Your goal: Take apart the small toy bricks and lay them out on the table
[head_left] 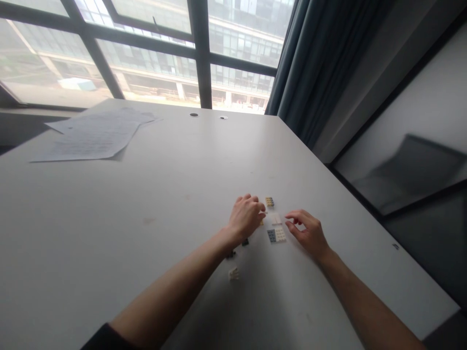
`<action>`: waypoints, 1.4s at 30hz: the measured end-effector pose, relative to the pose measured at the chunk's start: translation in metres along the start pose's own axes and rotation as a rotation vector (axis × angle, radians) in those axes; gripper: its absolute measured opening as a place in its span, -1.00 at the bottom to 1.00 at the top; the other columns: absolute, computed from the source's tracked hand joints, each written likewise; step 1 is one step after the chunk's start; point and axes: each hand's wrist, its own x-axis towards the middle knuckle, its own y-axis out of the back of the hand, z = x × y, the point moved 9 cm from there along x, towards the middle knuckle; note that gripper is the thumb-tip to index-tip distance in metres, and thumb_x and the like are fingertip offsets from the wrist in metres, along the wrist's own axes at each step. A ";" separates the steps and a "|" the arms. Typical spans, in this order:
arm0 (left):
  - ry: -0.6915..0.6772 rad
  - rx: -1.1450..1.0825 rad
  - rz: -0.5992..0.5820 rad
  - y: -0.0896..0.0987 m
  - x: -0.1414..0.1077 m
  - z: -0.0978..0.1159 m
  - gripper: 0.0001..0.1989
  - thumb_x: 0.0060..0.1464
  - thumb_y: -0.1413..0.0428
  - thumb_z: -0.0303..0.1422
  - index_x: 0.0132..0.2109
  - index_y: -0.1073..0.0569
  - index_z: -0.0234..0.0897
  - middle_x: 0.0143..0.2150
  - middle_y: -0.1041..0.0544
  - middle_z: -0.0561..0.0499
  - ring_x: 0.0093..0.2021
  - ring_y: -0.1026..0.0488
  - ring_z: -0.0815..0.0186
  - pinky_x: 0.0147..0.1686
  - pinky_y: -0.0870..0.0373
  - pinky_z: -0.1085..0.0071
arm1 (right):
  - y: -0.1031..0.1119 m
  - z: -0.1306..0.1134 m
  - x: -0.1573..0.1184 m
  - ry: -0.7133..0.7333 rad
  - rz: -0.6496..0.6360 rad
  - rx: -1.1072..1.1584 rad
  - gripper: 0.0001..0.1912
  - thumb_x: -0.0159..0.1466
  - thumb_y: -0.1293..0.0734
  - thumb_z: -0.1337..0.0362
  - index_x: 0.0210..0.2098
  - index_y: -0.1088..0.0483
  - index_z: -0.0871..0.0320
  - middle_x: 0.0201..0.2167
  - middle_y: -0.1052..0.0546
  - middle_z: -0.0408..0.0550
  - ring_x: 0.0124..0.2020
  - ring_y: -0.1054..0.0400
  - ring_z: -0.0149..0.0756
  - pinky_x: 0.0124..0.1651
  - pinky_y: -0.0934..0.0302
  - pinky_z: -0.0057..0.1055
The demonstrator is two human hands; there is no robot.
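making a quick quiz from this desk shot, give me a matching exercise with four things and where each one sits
Things:
1. sheets of paper
2. tan brick
3. small white piece
4. grey and cream plate

Places:
A. between the left hand and the right hand
B. far left of the table, near the window
C. just beyond the left hand's fingertips
D. nearest the camera, beside the left forearm

Pairs: 1-B, 2-C, 3-D, 4-A

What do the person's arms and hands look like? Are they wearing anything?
Both forearms are bare. The left hand and right hand have no gloves, and no rings or watch show. A dark sleeve edge peeks out on the left arm near the picture's bottom.
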 end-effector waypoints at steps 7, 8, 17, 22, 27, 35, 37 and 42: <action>0.009 0.012 -0.026 -0.019 0.020 0.014 -0.87 0.10 -0.13 -0.33 -0.26 -0.57 -0.20 -0.26 -0.54 -0.06 -0.16 -0.38 0.18 -0.12 -0.24 0.25 | -0.004 0.007 -0.001 -0.026 0.000 0.026 -0.89 0.23 -0.28 0.36 -0.26 -0.42 0.10 -0.35 -0.49 -0.08 -0.42 -0.32 -0.31 -0.27 -0.28 -0.34; 0.012 0.013 -0.029 -0.020 0.021 0.015 -0.87 0.11 -0.13 -0.33 -0.26 -0.58 -0.20 -0.26 -0.54 -0.07 -0.17 -0.39 0.19 -0.12 -0.24 0.25 | -0.004 0.007 -0.001 -0.024 0.000 0.028 -0.89 0.23 -0.29 0.37 -0.26 -0.42 0.10 -0.35 -0.49 -0.08 -0.42 -0.32 -0.31 -0.27 -0.27 -0.34; 0.056 -0.027 0.010 -0.010 0.017 0.011 -0.82 0.12 -0.12 -0.24 -0.20 -0.56 -0.19 -0.27 -0.54 -0.03 -0.19 -0.39 0.21 -0.15 -0.26 0.28 | -0.004 0.002 0.000 -0.030 -0.011 0.034 -0.90 0.23 -0.28 0.38 -0.27 -0.42 0.11 -0.36 -0.49 -0.08 -0.42 -0.31 -0.32 -0.28 -0.27 -0.35; 0.077 -0.054 0.095 0.031 -0.010 -0.014 -0.80 0.16 -0.08 -0.24 -0.22 -0.56 -0.20 -0.33 -0.50 -0.01 -0.25 -0.38 0.26 -0.14 -0.27 0.28 | -0.001 0.003 -0.003 -0.029 0.001 0.035 -0.89 0.23 -0.27 0.36 -0.28 -0.42 0.10 -0.38 -0.49 -0.09 -0.44 -0.31 -0.32 -0.31 -0.28 -0.35; 0.041 -0.139 0.082 0.056 -0.062 -0.048 -0.83 0.13 -0.10 -0.27 -0.27 -0.55 -0.21 -0.37 -0.47 0.01 -0.28 -0.36 0.28 -0.20 -0.30 0.33 | -0.006 -0.010 -0.006 0.007 -0.044 0.034 -0.88 0.24 -0.28 0.37 -0.24 -0.43 0.09 -0.32 -0.50 -0.06 -0.41 -0.34 -0.31 -0.30 -0.32 -0.34; -0.053 -0.171 -0.125 0.039 -0.119 -0.046 -0.87 0.07 -0.16 -0.32 -0.19 -0.53 -0.15 -0.25 -0.49 0.01 -0.21 -0.36 0.28 -0.12 -0.29 0.32 | -0.056 -0.073 -0.005 0.192 -0.331 0.000 -0.74 0.22 -0.34 0.32 -0.07 -0.41 0.11 -0.20 -0.50 0.02 -0.15 -0.39 -0.17 -0.07 -0.33 -0.21; -0.049 -0.149 -0.115 0.038 -0.121 -0.045 -0.85 0.06 -0.18 -0.30 -0.19 -0.53 -0.14 -0.25 -0.50 0.01 -0.21 -0.36 0.27 -0.12 -0.30 0.31 | -0.065 -0.079 -0.001 0.172 -0.348 -0.038 -0.75 0.21 -0.36 0.30 -0.10 -0.43 0.11 -0.24 -0.50 0.01 -0.17 -0.39 -0.16 -0.09 -0.34 -0.20; -0.061 -0.154 -0.116 0.035 -0.120 -0.043 -0.86 0.05 -0.19 -0.31 -0.19 -0.55 -0.11 -0.28 -0.51 0.01 -0.22 -0.37 0.29 -0.15 -0.31 0.35 | -0.079 -0.084 0.004 0.167 -0.375 -0.078 -0.77 0.18 -0.40 0.30 -0.15 -0.45 0.10 -0.27 -0.50 -0.01 -0.19 -0.38 -0.17 -0.10 -0.33 -0.21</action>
